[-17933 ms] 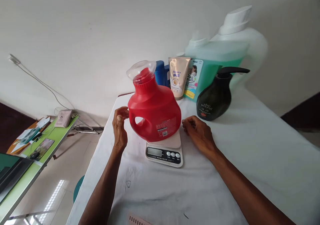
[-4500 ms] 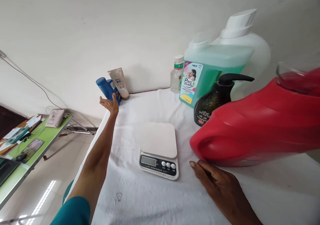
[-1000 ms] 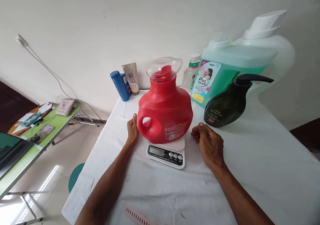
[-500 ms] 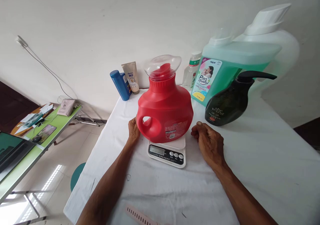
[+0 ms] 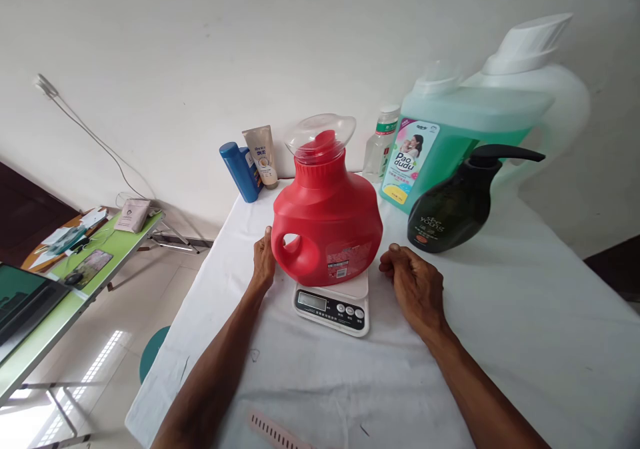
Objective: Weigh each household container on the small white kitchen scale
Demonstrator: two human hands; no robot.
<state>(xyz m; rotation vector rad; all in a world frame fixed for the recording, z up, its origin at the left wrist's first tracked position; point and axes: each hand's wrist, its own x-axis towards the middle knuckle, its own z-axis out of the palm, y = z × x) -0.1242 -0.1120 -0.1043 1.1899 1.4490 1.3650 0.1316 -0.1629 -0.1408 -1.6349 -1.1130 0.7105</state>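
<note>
Worktop (image 5: 500, 342): white cloth.
Scale (image 5: 332, 301): centre, near.
Left hand (image 5: 263, 263): loosely open, beside the jug, seemingly touching.
Right hand (image 5: 414, 285): loosely curled, empty.
Red jug (image 5: 327, 224): upright on scale.
Black pump bottle (image 5: 453, 204): behind right.

jug (image 5: 327, 226) on scale (image 5: 333, 302), hands flanking

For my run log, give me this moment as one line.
red jug: upright on scale | left hand: beside handle, contact unclear | right hand: loosely curled on table, holding nothing
</note>
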